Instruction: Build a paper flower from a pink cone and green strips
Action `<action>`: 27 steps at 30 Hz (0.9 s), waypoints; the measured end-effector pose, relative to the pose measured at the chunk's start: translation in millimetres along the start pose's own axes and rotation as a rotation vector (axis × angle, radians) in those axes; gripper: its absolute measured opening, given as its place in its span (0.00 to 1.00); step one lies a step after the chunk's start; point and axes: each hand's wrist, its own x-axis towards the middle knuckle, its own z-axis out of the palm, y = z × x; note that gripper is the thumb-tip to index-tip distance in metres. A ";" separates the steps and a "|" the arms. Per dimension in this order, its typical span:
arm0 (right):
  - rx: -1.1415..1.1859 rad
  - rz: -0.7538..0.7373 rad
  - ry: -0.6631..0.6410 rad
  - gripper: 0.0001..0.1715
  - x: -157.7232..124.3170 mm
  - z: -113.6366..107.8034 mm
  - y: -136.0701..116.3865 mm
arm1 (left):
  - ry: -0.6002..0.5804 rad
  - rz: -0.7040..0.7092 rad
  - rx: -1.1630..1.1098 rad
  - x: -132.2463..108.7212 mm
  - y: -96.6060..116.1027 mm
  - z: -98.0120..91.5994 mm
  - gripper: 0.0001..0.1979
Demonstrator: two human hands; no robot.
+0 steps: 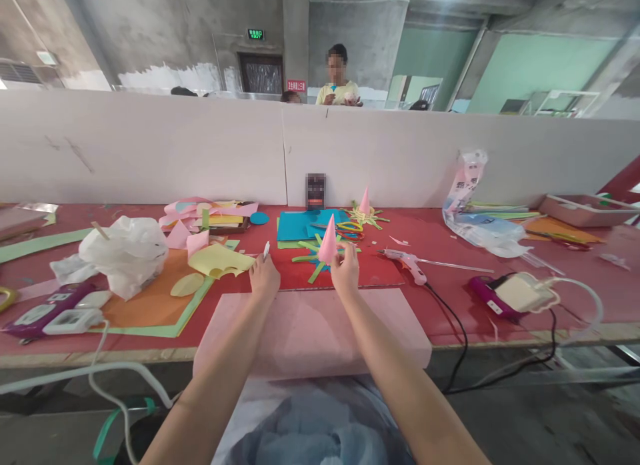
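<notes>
1. In the head view, our right hand [346, 271] is at the lower right side of the front pink cone [328, 243], probably to steady it; its fingers are bent, though we cannot tell whether they pinch the cone or merely touch it.
2. The fingers of our left hand [265, 278] pinch a slim white item [267, 250], tip up, apart from the cone, perhaps so that it is handy.
3. The cone stands upright before us over green and blue strips [317, 273], near the middle of the surface [435, 241], likely so both hands reach it easily.
4. The glue gun [407, 261] lies to the right, nozzle towards the cone, apparently for quick reach; the scissors [358, 226] lie just behind the cone.
5. The cone looks smooth, pink and sharply pointed, with strips fanning out like rays beneath. A second pink cone [365, 203] stands farther back on yellow-green strips [369, 218], seemingly set aside to leave us room.
</notes>
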 end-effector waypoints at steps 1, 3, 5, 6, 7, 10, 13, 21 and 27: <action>-0.024 0.006 0.055 0.16 5.0 -6.1 2.9 | 0.003 -0.003 -0.004 0.1 0.0 0.4 0.25; -0.086 0.055 0.193 0.16 15.7 -22.2 13.3 | 0.016 -0.001 -0.021 0.8 -0.6 2.0 0.25; -0.161 0.101 0.292 0.15 24.8 -42.0 29.3 | 0.032 0.005 -0.035 1.7 -1.9 4.4 0.25; -0.212 0.125 0.315 0.14 27.9 -52.4 38.4 | 0.042 0.007 -0.038 2.1 -2.6 5.5 0.24; -0.269 0.146 0.309 0.13 29.9 -62.8 47.5 | 0.057 0.010 -0.040 2.4 -3.2 6.3 0.23; -0.496 0.265 0.299 0.09 30.8 -89.9 71.5 | 0.146 0.062 -0.059 2.4 -2.9 5.8 0.21; -0.658 0.460 0.283 0.12 28.1 -107.1 86.6 | 0.241 0.205 -0.147 1.4 1.8 2.8 0.17; -0.826 0.605 0.070 0.24 26.4 -112.6 99.2 | 0.070 0.580 -0.441 -1.7 18.8 14.1 0.11; -0.870 0.629 0.015 0.23 28.4 -113.8 101.6 | 0.060 0.530 -0.419 2.7 11.9 17.0 0.13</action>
